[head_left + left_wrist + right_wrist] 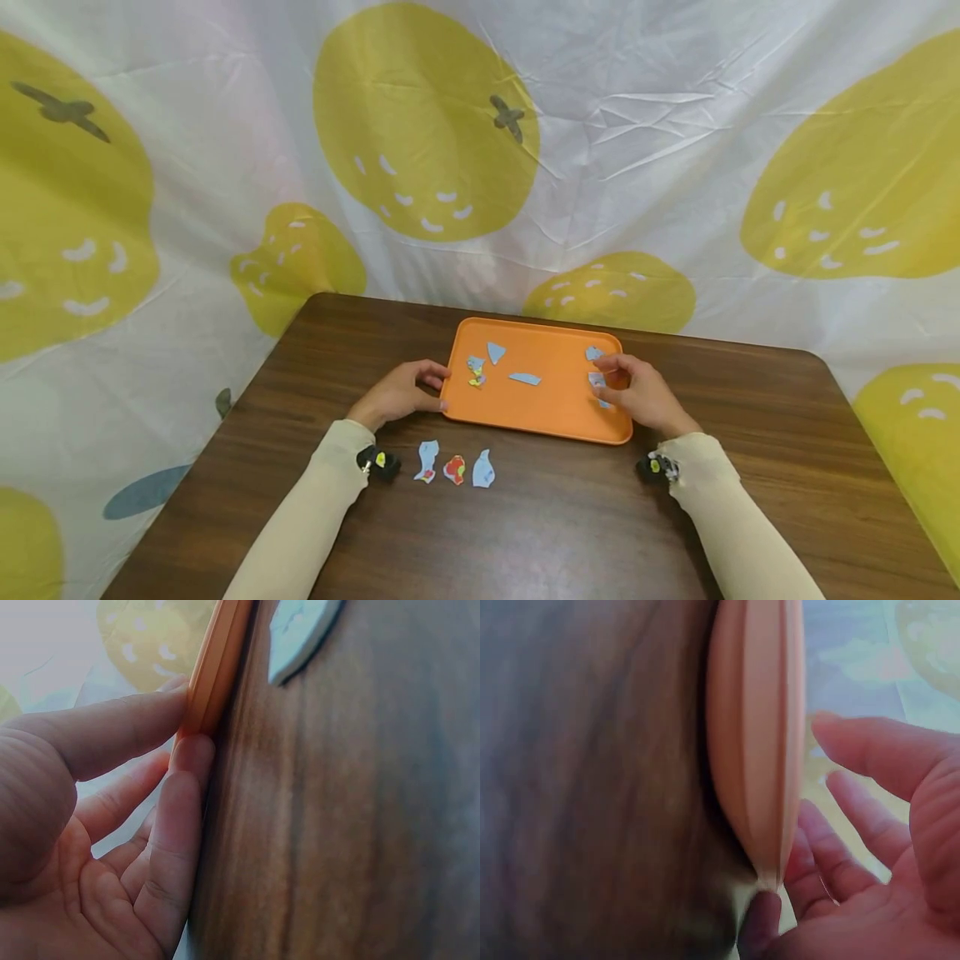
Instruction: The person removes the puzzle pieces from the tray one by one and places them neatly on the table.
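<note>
An orange tray (555, 350) lies on the table. My left hand (401, 392) grips its left edge, thumb on the upper rim and other fingertips low against the side, as the left wrist view shows. Over the tray's right side is my right hand (637, 393), fingers loosely bent and thumb apart from the rim. Close to its fingertips are pale blue flat pieces (595, 353), partly hidden by the hand. Elsewhere on the tray lie a triangular blue piece (496, 352), a narrow blue strip (525, 378) and blue-and-yellow pieces (477, 365).
In front of the tray, three irregular pieces lie in a row on the dark wooden table (540, 525): a tall blue one (427, 456), a red one (454, 469) and a pointed blue one (483, 471). A fruit-patterned cloth (600, 167) hangs behind the table.
</note>
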A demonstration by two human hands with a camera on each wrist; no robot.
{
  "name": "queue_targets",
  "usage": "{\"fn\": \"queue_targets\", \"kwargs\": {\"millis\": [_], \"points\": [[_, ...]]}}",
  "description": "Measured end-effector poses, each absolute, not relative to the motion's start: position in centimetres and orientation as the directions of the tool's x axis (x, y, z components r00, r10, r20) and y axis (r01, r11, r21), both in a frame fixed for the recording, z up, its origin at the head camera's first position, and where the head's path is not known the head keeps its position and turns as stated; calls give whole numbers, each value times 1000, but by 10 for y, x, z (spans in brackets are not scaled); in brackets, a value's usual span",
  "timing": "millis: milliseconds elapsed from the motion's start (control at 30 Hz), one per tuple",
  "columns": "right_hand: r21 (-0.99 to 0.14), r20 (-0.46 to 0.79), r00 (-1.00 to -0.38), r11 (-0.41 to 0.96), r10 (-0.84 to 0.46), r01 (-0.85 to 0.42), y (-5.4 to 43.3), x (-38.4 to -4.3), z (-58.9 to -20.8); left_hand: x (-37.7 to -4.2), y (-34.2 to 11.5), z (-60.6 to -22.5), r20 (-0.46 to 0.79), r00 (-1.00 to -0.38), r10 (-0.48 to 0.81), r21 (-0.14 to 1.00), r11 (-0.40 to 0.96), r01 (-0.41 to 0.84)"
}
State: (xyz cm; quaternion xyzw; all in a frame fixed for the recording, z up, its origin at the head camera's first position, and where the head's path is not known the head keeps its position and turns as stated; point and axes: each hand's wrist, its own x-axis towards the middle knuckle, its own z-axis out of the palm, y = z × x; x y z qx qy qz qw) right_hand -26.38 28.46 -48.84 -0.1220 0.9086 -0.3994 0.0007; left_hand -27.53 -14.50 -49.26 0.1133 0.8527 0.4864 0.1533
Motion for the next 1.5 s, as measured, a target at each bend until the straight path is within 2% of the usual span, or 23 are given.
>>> {"fn": "queue_targets", "kwargs": {"millis": [333, 500, 933, 1200, 1500], "points": [[-696, 20, -947, 675, -320, -243, 290, -267, -486, -277, -147, -497, -151, -927, 342, 863, 504, 46], [-644, 33, -936, 709, -350, -288, 289, -270, -488, -278, -147, -498, -151, -928, 339, 861, 506, 45], [-643, 77, -930, 695, -359, -321, 287, -272, -495, -276, -146, -498, -155, -931, 332, 865, 501, 35], [-607, 28, -901, 709, -433, -359, 290, -274, -491, -275, -145, -497, -152, -932, 329, 863, 505, 37], [-638, 53, -896, 675, -441, -370, 292, -276, -488, -276, -144, -496, -145, -932, 332, 866, 499, 43]]}}
